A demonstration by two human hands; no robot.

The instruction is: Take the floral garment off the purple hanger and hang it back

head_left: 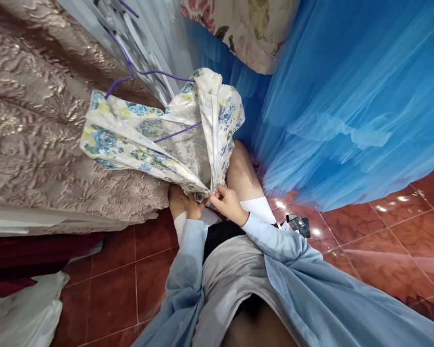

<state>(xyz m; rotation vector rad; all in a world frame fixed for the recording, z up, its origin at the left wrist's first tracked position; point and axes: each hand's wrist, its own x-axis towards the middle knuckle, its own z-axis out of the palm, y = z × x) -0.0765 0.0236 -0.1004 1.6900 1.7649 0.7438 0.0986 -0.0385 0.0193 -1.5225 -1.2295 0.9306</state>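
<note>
A white floral garment [110,140] with blue and yellow flowers hangs in front of me on a purple hanger [159,73]. Its opening spreads in a V shape, showing the greyish inside and one bar of the hanger. At the low point of the V, my right hand [227,203] pinches the garment's edges between thumb and fingers. Just left of it, my left hand [194,207] is closed on the lower cloth, its fingertips partly hidden. Any small fastener between the fingers is too small to make out.
Blue tulle [347,96] hangs on the right, and a shiny pinkish embossed fabric [39,120] on the left. Another floral cloth [253,29] hangs above. A dark shiny object [298,225] lies on the red tiled floor [112,289]. White cloth [25,308] lies at lower left.
</note>
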